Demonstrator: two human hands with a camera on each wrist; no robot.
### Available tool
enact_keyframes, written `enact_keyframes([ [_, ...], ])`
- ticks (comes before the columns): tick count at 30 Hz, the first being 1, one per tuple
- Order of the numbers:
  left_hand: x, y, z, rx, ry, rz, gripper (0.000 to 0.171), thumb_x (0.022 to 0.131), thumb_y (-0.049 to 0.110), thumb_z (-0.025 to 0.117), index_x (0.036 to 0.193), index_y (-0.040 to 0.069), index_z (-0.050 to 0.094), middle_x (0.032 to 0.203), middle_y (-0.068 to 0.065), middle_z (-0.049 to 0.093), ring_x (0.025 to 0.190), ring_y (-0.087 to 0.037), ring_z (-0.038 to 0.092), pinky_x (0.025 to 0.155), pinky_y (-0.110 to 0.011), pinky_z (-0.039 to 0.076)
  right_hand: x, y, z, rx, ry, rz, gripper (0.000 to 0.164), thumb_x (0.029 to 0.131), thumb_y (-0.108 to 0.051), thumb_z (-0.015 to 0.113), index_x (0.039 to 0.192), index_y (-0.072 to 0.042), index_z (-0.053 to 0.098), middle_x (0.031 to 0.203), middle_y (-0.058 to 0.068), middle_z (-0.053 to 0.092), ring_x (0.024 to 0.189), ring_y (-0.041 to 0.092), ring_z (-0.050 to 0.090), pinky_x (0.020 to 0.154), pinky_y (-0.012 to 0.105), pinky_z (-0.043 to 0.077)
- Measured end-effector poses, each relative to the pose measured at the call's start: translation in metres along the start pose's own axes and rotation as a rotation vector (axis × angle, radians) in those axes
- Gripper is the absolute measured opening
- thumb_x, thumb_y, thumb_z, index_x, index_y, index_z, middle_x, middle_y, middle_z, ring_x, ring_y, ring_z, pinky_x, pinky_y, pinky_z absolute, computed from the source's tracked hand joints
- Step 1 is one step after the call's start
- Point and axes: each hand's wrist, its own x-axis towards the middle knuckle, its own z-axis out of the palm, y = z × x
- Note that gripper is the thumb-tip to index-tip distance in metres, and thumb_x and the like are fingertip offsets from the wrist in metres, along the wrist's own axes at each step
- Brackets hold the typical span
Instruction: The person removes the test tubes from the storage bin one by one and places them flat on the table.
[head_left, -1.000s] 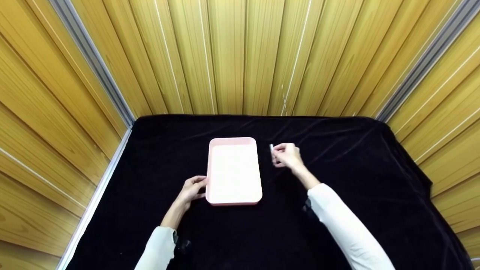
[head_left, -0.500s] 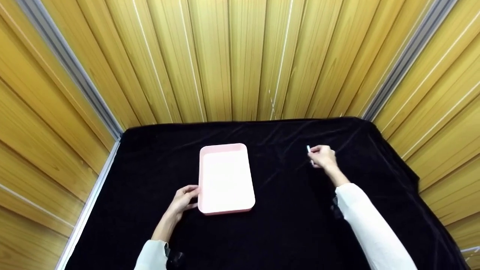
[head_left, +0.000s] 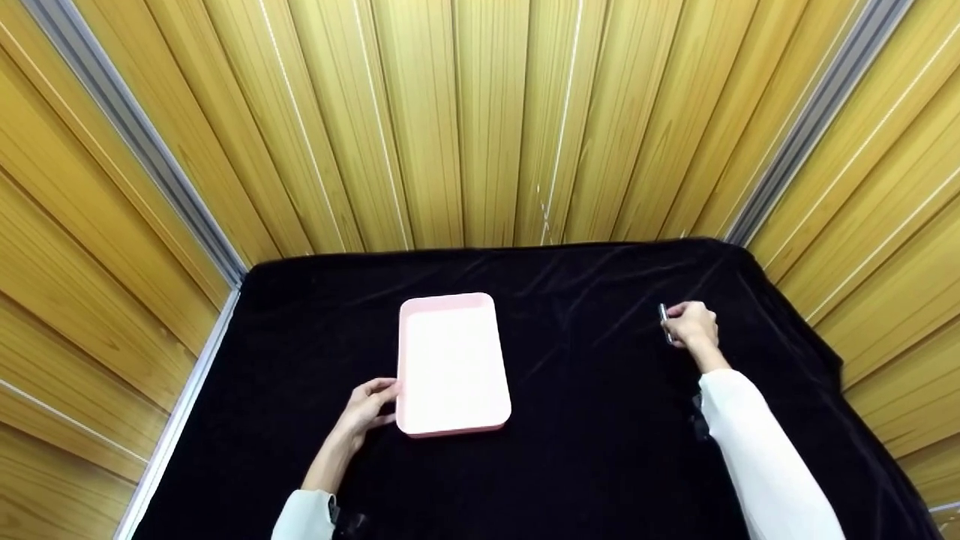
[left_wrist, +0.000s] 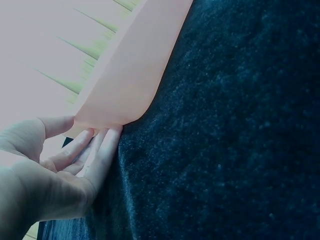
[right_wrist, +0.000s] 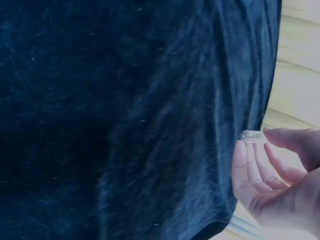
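Note:
A shallow pink tray [head_left: 454,367] with a white-looking inside lies on the black cloth. My left hand [head_left: 369,405] is at its near left side; in the left wrist view the thumb [left_wrist: 59,125] meets the rim while the other fingers [left_wrist: 106,150] press against the wall lower down. Well to the right of the tray, my right hand [head_left: 694,326] pinches a small, slender clear tube [head_left: 665,322] between thumb and fingers. The right wrist view shows the tube's rounded transparent end [right_wrist: 246,135] poking out past the fingertips; the rest is partly hidden by the hand.
Black velvety cloth [head_left: 585,450] with soft folds covers the table. Yellow wood-grain panels [head_left: 480,127] stand behind it and on both sides, with grey metal strips [head_left: 142,150] at the corners. The cloth's right edge [head_left: 836,367] drops off close to the right panel.
My right hand has carried the clear tube to the right, away from beside the tray. The left hand stays at the tray's edge. The head view has shifted slightly.

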Motion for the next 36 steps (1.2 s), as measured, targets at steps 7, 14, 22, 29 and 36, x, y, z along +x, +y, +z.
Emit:
enact_keyframes([
  [7, -0.004, -0.002, -0.003, 0.000, 0.015, -0.001, 0.037, 0.100, 0.018, 0.066, 0.126, -0.007, 0.062, 0.107, -0.010, 0.069, 0.096, -0.015, 0.064, 0.072, -0.029, 0.061, 0.001, 0.026, 0.015, 0.025, -0.031, 0.084, 0.031, 0.084, -0.008, 0.067, 0.114, 0.002, 0.069, 0.103, 0.024, 0.073, 0.049, 0.009, 0.065, 0.054, 0.027, 0.061],
  [14, -0.008, -0.006, -0.004, 0.011, 0.058, 0.011, 0.035, 0.100, 0.017, 0.066, 0.125, -0.006, 0.064, 0.109, -0.009, 0.071, 0.095, -0.014, 0.065, 0.072, -0.029, 0.061, 0.000, 0.046, 0.022, -0.039, -0.030, 0.116, 0.030, 0.082, -0.010, 0.068, 0.111, -0.002, 0.070, 0.106, 0.025, 0.071, 0.054, 0.016, 0.064, 0.056, 0.033, 0.056],
  [22, 0.000, -0.002, 0.005, 0.003, 0.037, 0.017, 0.030, 0.099, 0.016, 0.066, 0.119, -0.006, 0.065, 0.101, -0.008, 0.070, 0.091, -0.014, 0.065, 0.071, -0.029, 0.061, 0.000, 0.060, 0.010, -0.078, -0.010, 0.142, 0.031, 0.081, -0.013, 0.071, 0.111, -0.004, 0.071, 0.116, 0.028, 0.068, 0.094, 0.041, 0.067, 0.075, 0.052, 0.055],
  [29, -0.001, -0.003, 0.006, 0.013, 0.044, 0.028, 0.031, 0.099, 0.018, 0.067, 0.119, -0.006, 0.065, 0.103, -0.007, 0.070, 0.093, -0.015, 0.064, 0.072, -0.030, 0.061, -0.001, 0.059, 0.009, -0.116, -0.025, 0.135, 0.026, 0.081, -0.015, 0.072, 0.104, -0.003, 0.072, 0.120, 0.031, 0.066, 0.109, 0.051, 0.064, 0.080, 0.058, 0.055],
  [36, 0.002, -0.004, 0.004, 0.031, 0.032, 0.033, 0.033, 0.102, 0.017, 0.063, 0.122, -0.009, 0.062, 0.105, -0.009, 0.068, 0.093, -0.013, 0.063, 0.071, -0.030, 0.062, 0.001, 0.052, 0.002, -0.158, -0.051, 0.103, 0.034, 0.085, -0.020, 0.067, 0.113, -0.001, 0.068, 0.127, 0.033, 0.062, 0.114, 0.053, 0.061, 0.086, 0.062, 0.053],
])
